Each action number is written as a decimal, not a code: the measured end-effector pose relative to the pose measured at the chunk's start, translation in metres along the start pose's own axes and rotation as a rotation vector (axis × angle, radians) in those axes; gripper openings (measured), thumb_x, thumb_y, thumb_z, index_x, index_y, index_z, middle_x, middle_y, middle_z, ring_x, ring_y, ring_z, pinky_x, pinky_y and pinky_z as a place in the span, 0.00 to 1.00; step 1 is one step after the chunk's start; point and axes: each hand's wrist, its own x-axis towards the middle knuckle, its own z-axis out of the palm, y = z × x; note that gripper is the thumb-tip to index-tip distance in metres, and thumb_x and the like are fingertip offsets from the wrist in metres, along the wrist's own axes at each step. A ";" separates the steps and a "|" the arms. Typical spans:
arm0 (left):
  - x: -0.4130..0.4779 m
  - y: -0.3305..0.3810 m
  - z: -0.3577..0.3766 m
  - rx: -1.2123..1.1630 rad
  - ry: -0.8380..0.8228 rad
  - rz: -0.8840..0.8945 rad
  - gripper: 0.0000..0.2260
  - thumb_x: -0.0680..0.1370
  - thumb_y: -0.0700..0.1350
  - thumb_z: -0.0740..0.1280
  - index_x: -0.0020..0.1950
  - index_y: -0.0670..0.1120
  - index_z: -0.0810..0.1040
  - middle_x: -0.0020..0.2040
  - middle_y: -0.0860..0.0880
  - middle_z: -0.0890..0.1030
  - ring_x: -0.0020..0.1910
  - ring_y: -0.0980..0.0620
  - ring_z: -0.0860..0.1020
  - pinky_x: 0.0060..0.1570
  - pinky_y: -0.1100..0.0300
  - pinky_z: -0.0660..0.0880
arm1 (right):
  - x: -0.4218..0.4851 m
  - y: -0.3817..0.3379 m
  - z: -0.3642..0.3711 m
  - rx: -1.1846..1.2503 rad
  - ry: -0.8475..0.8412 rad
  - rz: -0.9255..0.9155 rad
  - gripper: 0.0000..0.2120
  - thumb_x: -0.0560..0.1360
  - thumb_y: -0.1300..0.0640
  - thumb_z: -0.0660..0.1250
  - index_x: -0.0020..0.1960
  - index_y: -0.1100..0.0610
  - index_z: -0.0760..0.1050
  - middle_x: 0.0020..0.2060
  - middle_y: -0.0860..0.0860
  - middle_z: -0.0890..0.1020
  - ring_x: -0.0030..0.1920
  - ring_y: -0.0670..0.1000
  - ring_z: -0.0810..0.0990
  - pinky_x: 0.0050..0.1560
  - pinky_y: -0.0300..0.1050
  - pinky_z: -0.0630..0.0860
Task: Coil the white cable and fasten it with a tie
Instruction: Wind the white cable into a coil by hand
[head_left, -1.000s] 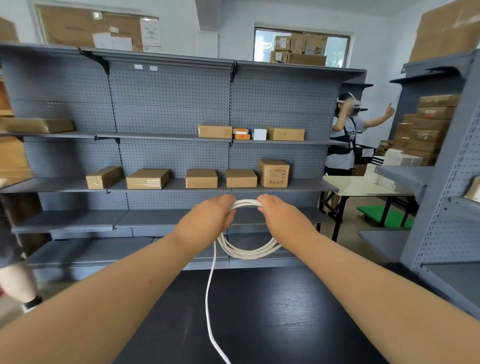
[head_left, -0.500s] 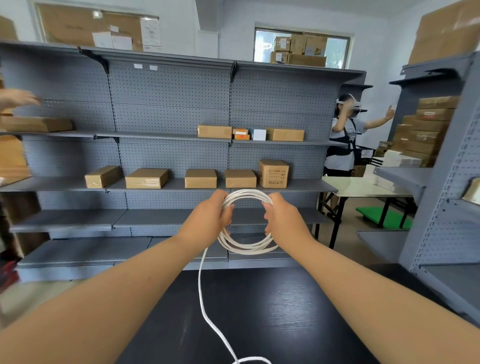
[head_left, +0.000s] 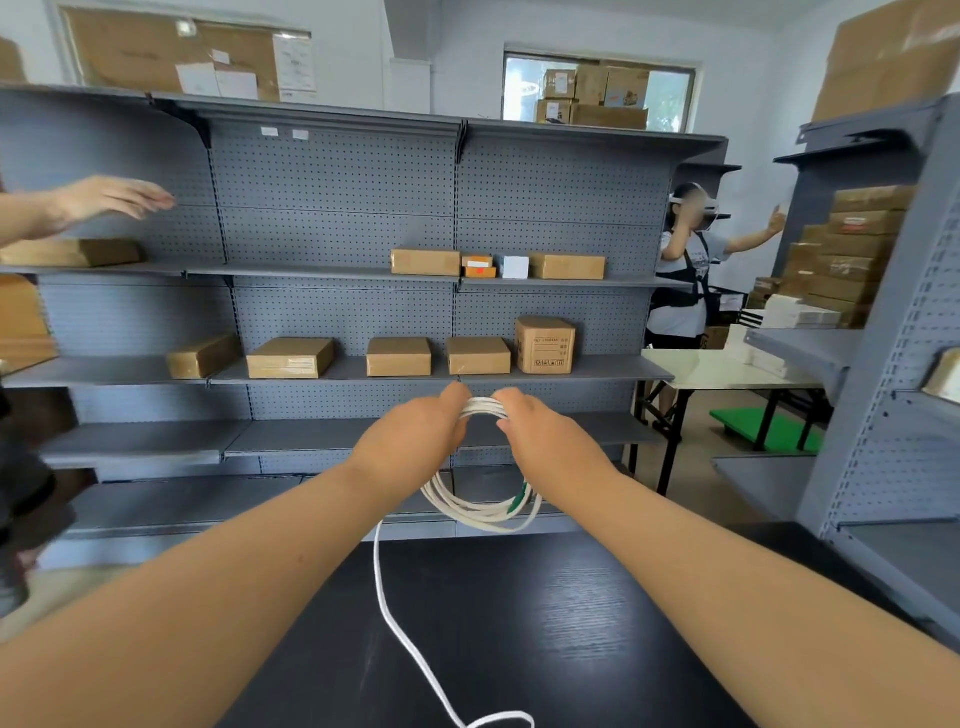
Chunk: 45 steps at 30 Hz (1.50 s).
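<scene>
Both hands were raised close together above the dark surface. The left hand (head_left: 415, 441) and the right hand (head_left: 545, 441) each gripped the top of the coiled white cable (head_left: 483, 512), fingers curled round the bundled turns, and a short stretch of those turns showed between them. Below the hands the loops hung in a loose oval, the strands slightly fanned at the bottom. A green connector (head_left: 517, 501) lay among them on the right side. From under the left hand a loose tail (head_left: 395, 623) dropped to the surface (head_left: 571, 623) and ran toward the near edge, ending in a small curl at the bottom of the view. No tie was visible anywhere.

Judging by that tail, the coiling looked unfinished. To do it well, one hand should probably hold the bundle firm while the other draws the tail up in a turn matching the hanging loops. Laying it flat beside them, without twist, would gather the strands rather than fan them. A slack grip could let the loops spring apart.

Beyond the surface stood grey pegboard shelving (head_left: 337, 208) carrying cardboard boxes (head_left: 291, 357). At the far right another person (head_left: 685, 270) stood near more stacked boxes, and someone's hand (head_left: 109, 197) reached in at the far left.
</scene>
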 end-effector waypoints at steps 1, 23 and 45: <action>0.000 0.000 0.001 -0.013 0.013 0.001 0.08 0.81 0.46 0.54 0.54 0.42 0.66 0.39 0.41 0.76 0.36 0.39 0.73 0.34 0.50 0.66 | 0.000 0.000 0.001 -0.009 0.012 -0.003 0.12 0.82 0.55 0.50 0.62 0.57 0.62 0.52 0.58 0.75 0.44 0.62 0.76 0.43 0.55 0.73; -0.001 -0.007 0.006 -0.394 -0.071 -0.030 0.06 0.81 0.45 0.55 0.46 0.46 0.67 0.35 0.46 0.81 0.32 0.57 0.76 0.34 0.63 0.66 | 0.001 0.012 0.013 0.300 0.108 0.255 0.09 0.81 0.57 0.51 0.58 0.58 0.64 0.49 0.60 0.77 0.46 0.60 0.75 0.42 0.49 0.71; -0.014 -0.005 0.002 -0.314 -0.111 -0.026 0.07 0.81 0.48 0.57 0.54 0.45 0.69 0.38 0.45 0.80 0.37 0.48 0.79 0.40 0.52 0.75 | -0.007 -0.001 0.006 0.093 0.047 0.102 0.11 0.82 0.54 0.48 0.58 0.58 0.64 0.49 0.57 0.72 0.44 0.62 0.74 0.43 0.53 0.71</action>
